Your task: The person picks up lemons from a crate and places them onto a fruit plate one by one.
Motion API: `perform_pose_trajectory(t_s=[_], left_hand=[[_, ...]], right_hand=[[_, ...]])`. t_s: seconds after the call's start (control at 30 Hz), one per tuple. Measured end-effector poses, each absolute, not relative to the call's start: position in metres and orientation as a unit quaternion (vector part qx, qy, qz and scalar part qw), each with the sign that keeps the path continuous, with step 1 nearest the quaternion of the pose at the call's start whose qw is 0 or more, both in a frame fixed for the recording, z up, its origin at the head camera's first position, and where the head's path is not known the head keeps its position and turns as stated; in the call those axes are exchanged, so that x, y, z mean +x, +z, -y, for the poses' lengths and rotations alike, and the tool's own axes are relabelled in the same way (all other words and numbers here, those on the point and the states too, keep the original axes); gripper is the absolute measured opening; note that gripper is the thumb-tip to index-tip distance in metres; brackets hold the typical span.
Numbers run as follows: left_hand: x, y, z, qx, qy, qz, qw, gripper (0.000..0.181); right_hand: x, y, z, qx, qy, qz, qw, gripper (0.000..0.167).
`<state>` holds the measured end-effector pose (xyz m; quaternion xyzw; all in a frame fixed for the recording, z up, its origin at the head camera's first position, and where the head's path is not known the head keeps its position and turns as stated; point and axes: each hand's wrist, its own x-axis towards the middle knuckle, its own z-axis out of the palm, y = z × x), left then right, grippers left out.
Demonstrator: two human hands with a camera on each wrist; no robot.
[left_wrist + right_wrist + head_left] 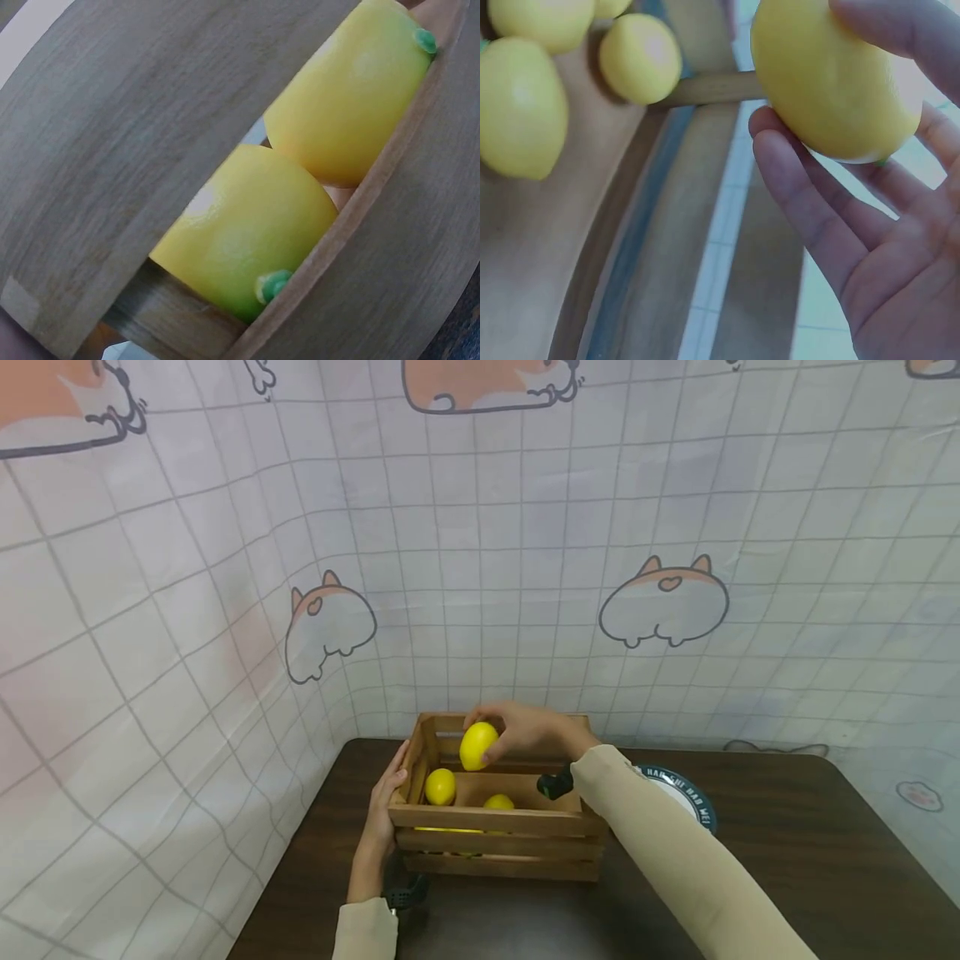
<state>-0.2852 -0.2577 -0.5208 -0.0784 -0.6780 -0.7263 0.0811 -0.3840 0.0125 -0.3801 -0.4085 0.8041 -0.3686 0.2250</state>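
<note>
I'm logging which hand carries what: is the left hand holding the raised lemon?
No, the right hand holds the raised lemon, while the left hand touches the left side of the wooden crate.

Only bit of writing I can make out is on the plate (699,802) sitting on the counter (832,852): pale capitals curving round its dark rim. The end reads "WEI", pretty sure there's "HAO" just before it. The earlier letters are too tiny, and a sleeve (667,843) covers part of the plate.
</note>
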Motion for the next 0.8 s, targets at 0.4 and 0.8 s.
perform_pose_trajectory(t_s=[0.4,0.8], left_hand=[[-0.284,-0.519,0.258,-0.076,-0.724,0.681,0.080,0.058],[-0.285,-0.519,0.256,-0.086,-0.722,0.681,0.085,0.056]], right_hand=[[-0.359,-0.365,-0.033,-0.419,-0.448,-0.765,0.196,0.057],[-0.330,-0.375,-0.059,-0.374,-0.492,-0.781,0.089,0.058]])
